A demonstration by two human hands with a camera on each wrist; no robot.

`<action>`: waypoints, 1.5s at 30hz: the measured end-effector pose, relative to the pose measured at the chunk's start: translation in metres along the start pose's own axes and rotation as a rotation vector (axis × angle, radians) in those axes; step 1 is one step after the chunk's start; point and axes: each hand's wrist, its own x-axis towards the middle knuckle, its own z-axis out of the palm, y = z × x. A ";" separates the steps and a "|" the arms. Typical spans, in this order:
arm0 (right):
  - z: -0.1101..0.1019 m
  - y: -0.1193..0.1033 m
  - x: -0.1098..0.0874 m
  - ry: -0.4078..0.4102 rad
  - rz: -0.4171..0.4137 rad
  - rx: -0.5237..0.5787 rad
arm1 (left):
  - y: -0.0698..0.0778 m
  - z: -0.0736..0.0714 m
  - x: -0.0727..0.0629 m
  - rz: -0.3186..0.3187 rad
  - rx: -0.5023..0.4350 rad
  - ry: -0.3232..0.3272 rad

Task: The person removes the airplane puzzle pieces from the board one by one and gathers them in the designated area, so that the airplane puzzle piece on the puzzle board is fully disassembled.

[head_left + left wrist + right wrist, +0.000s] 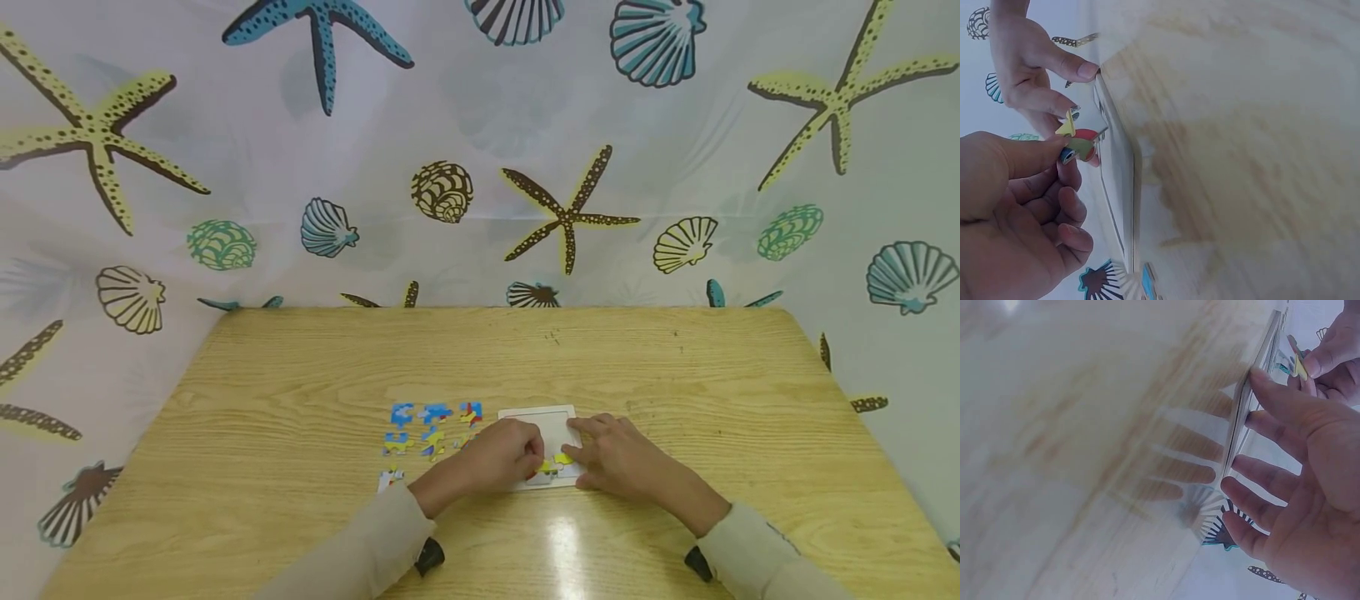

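Observation:
My left hand (501,452) is over the lower left of a white puzzle tray (551,427), pinching a small puzzle piece (1080,147) between thumb and finger. The piece has red, green, yellow and dark blue printing and is tilted up from the tray in the left wrist view. A yellow-and-white puzzle piece (566,469) lies flat in the tray's lower right corner. My right hand (618,457) rests along the tray's right side, fingers spread, with thumb and fingertips on the rim. My left fingers hide part of the tray's lower left.
Left of the tray, loose puzzle pieces lie in rough rows: blue ones (402,414) at the back, yellow-and-blue ones (432,442) in the middle, a whitish one (391,478) in front. The wooden table (300,367) meets a shell-and-starfish patterned cloth (465,117) behind.

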 end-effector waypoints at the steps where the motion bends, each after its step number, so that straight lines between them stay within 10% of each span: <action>1: 0.000 0.000 0.000 -0.002 0.001 0.002 | -0.001 -0.001 -0.001 -0.001 -0.006 -0.013; 45: 0.000 -0.001 -0.002 0.002 0.021 0.042 | -0.073 -0.057 -0.070 -0.039 -0.092 -0.041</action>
